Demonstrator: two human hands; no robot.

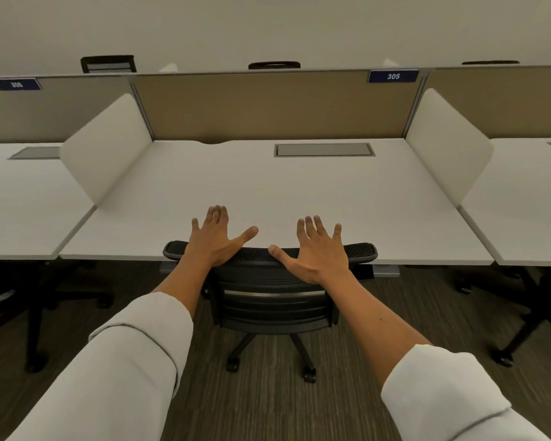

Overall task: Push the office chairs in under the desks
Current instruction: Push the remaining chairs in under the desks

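A black mesh-backed office chair stands at the front edge of a white desk, its backrest top against the edge and its seat hidden beneath. My left hand hovers flat over the left part of the backrest top, fingers spread. My right hand is spread the same way over the right part. Neither hand grips anything. The chair's wheeled base shows on the carpet in front of the desk.
White side screens and a tan back panel labelled 305 enclose the desk. Neighbouring desks flank it, with dark chair bases under them. The floor is dark striped carpet.
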